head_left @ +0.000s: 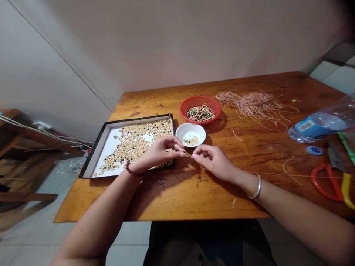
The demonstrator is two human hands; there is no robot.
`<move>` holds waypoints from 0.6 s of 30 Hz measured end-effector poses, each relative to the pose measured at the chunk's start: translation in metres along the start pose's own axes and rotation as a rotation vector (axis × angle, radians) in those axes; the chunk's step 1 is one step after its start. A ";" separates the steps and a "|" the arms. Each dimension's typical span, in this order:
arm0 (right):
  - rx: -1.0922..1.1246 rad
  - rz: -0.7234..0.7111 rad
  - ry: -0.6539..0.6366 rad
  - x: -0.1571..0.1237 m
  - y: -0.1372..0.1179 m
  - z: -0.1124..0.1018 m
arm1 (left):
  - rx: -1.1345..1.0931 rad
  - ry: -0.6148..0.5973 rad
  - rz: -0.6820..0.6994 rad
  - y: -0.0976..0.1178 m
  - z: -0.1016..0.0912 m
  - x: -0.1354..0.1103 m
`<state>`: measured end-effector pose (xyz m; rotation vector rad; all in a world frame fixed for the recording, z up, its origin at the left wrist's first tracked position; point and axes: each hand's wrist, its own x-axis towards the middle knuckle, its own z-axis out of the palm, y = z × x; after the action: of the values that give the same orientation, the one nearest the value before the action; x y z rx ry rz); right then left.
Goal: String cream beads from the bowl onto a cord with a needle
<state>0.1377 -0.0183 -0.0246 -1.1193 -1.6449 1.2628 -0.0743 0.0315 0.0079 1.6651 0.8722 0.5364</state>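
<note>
My left hand (162, 149) is closed in a pinch on a small dark bead (183, 152) at its fingertips. Facing it, my right hand (212, 160) pinches the end of a thin pale string; the string (277, 173) shows again past my wrist, running right across the table. The two sets of fingertips are a short gap apart. Just behind them stands a white bowl (203, 135) with a few tan and green beads (191, 140). Beside my left hand lies a shallow black-edged tray (95, 162) of tan, black and green beads (135, 142), partly hidden by that hand.
A red basket (183, 111) holds strung beads (201, 112). Behind right lies a tangled heap of pink string (252, 105). Toward the right are a plastic bottle (318, 125) on its side, a blue cap (314, 150) and scissors (327, 183). String scraps (237, 136) dot the wooden table (177, 207).
</note>
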 end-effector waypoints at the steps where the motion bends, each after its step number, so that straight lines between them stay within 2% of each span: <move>1: 0.034 0.028 -0.032 0.000 -0.001 0.000 | 0.008 -0.013 -0.001 0.000 0.000 -0.001; 4: 0.134 0.092 -0.096 0.002 -0.001 0.000 | 0.064 -0.035 0.025 0.001 0.001 -0.002; 7: 0.242 0.144 -0.114 0.004 0.000 -0.001 | 0.152 -0.005 0.076 0.002 0.002 -0.003; 11: 0.436 0.287 -0.172 0.004 0.000 -0.002 | 0.219 -0.011 0.097 0.006 0.004 -0.003; 14: 0.489 0.329 -0.213 0.003 -0.002 -0.002 | 0.227 -0.031 0.096 0.007 0.006 -0.004; 18: 0.541 0.375 -0.227 0.004 -0.001 -0.002 | 0.257 0.004 0.112 0.006 0.009 -0.005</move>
<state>0.1378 -0.0146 -0.0227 -0.9880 -1.1516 1.9924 -0.0695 0.0213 0.0121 1.9560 0.8830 0.5208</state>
